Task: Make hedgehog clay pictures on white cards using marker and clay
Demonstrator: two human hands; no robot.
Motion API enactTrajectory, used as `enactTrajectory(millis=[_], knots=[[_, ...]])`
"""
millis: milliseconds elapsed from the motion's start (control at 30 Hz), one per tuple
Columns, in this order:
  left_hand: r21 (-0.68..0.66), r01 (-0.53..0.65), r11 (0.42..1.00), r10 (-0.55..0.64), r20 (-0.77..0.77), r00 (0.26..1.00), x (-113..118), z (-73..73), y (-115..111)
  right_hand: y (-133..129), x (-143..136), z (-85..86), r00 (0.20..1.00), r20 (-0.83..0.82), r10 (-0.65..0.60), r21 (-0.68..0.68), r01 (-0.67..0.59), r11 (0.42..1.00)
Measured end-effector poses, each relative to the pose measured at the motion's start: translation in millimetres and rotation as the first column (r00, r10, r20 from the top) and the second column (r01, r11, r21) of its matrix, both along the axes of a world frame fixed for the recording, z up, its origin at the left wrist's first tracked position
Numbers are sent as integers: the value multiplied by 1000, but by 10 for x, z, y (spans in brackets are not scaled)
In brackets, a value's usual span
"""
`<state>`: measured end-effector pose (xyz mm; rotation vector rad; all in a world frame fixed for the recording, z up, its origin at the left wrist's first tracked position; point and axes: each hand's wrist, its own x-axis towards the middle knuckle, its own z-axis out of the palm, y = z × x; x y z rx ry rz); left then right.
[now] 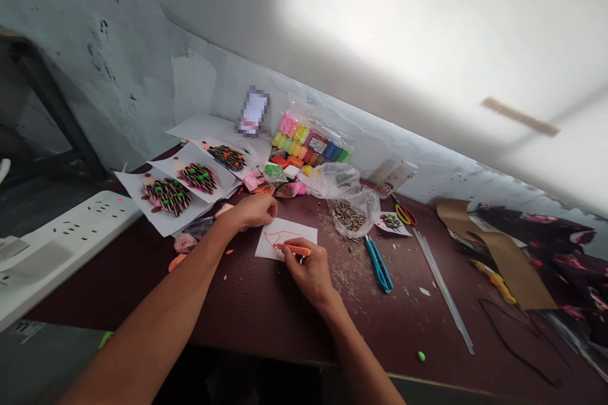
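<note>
Counter: dark red-brown (285, 323), scattered with crumbs, set against a scuffed pale wall (118, 82).
Paper: I see the small white sheet (306, 231) lying flat between my hands, orange outlines on it.
Right hand: mine (311, 269) is gripping an orange marker (299, 250), its tip at the drawn lines.
Left hand: mine (259, 209) is closed, fingers curled in at the sheet's upper left edge.
Left side: I have a white power strip (71, 243) and three seed-covered hedgehog pictures (198, 177) on white sheets.
Behind my hands: packs of coloured clay (308, 145), and a pixelated upright phone (253, 112) near the wall.
Right of the paper: a clear plastic bag of striped seeds (349, 218), with a blue utility knife (379, 266) just beside it; scissors (405, 214) lie near a small seed-decorated card (391, 223).
Far right: clear glue sticks (444, 291), a yellow glue gun (496, 281), brown cardboard (520, 272).
</note>
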<state>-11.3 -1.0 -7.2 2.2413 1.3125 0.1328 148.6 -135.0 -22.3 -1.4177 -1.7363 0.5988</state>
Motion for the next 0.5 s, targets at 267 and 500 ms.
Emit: enactTrajectory(millis=[267, 500], knots=[[6, 3, 1000, -3, -12, 1000, 4, 13, -8, -7, -9, 5, 998, -50, -48, -20, 47, 999], [4, 13, 1000, -13, 1, 1000, -10, 4, 4, 73, 250, -26, 979, 32, -204, 71, 201, 977]])
